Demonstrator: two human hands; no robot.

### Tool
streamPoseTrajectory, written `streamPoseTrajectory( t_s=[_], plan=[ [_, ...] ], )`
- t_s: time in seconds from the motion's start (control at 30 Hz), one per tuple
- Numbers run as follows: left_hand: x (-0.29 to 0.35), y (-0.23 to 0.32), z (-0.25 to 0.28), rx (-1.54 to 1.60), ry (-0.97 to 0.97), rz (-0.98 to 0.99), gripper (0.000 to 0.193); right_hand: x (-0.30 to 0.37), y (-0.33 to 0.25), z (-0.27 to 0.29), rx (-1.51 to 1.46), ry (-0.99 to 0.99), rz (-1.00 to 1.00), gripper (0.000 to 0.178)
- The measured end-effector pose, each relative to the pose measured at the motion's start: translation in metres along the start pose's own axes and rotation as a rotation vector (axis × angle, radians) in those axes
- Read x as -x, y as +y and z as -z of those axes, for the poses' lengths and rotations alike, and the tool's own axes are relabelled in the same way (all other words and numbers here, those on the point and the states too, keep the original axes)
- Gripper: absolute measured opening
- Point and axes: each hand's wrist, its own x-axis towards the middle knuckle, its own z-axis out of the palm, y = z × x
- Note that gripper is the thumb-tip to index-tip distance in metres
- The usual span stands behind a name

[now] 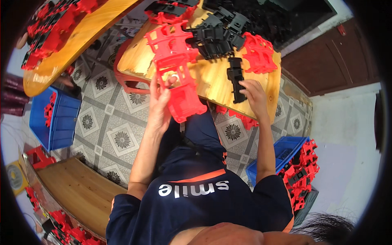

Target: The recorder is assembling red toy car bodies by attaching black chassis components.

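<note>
My left hand (pixel 160 103) is closed on the near end of a red plastic frame (pixel 185 98) with square openings, held up over the table's near edge. My thumb shows at its side, and other fingers are partly hidden behind it. At the right, my right hand (pixel 255 97) pinches a long black plastic piece (pixel 235 77) near its lower end. This piece is apart from the red frame. Just beyond lies a heap of black plastic parts (pixel 218 36), with more red plastic frames (pixel 259 53) to its right.
The wooden table (pixel 216 83) spreads before me. A curved wooden tabletop (pixel 77 45) at the far left carries red and black parts. Blue bins stand left (pixel 61 118) and right (pixel 281 151), with red parts heaped beside the right one. A wooden bench (pixel 77 183) is at the lower left.
</note>
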Motion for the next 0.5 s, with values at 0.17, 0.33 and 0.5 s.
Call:
streamPoseTrajectory(
  t_s=[0.17, 0.33, 0.5],
  plan=[
    [0.001, -0.006, 0.001, -0.070, -0.039, -0.006, 0.092, -0.035, -0.123, 0.026, -0.091, 0.049, 0.121, 0.036],
    [0.005, -0.006, -0.003, -0.114, -0.077, 0.015, 0.097, -0.053, -0.156, 0.011, -0.067, 0.005, 0.222, 0.041],
    [0.007, -0.003, -0.005, -0.130, -0.087, 0.006, 0.102, -0.055, -0.161, 0.003, 0.036, -0.014, 0.311, 0.038]
  ],
)
